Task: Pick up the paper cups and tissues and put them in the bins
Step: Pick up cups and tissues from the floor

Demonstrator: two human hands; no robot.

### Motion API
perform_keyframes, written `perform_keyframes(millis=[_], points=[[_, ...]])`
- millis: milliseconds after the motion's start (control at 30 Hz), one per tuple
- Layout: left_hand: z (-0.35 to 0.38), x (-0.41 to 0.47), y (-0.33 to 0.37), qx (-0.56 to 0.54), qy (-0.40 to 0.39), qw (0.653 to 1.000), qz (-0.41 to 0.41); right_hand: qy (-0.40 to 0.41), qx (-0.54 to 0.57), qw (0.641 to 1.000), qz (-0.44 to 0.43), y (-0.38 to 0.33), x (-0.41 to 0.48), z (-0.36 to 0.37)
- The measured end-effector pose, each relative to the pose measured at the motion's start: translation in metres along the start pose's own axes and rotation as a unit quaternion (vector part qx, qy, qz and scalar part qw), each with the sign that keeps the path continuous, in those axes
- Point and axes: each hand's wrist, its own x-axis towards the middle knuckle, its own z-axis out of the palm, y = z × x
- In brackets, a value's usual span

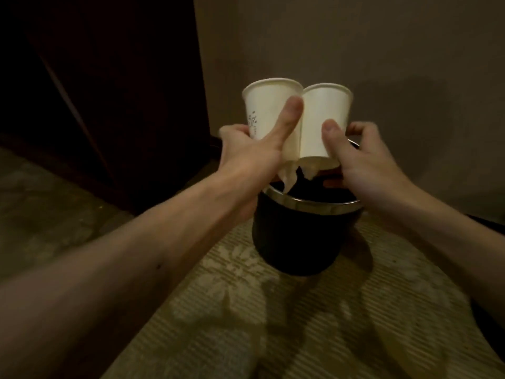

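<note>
Head view, near to far: one dark bin [297, 236] stands on the carpet [246, 310]. Above its mouth, the left hand [246, 154] grips the left cup [267, 105], with tissue [289, 175] hanging beneath it. The right hand [366, 168] grips the right cup [325, 113]; the cups touch. Step in hand: disposal. The next move likely requires releasing both grips over the opening. Count: two cups, one bin; tissue count unclear.
</note>
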Motion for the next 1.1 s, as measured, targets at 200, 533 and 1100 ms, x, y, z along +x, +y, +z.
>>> perform_keyframes(millis=[200,533,1100], points=[[0.045,0.059,-0.037,0.183,-0.063,0.981,0.016,0.04,-0.285,0.957,-0.027,0.055,0.038,-0.031],[0.02,0.053,-0.065,0.572,-0.02,0.762,0.302,0.11,-0.418,0.887,-0.163,0.091,0.01,-0.032],[-0.15,0.084,-0.186,0.49,-0.014,0.868,-0.079,-0.282,-0.159,0.946,0.027,0.165,0.028,0.199]])
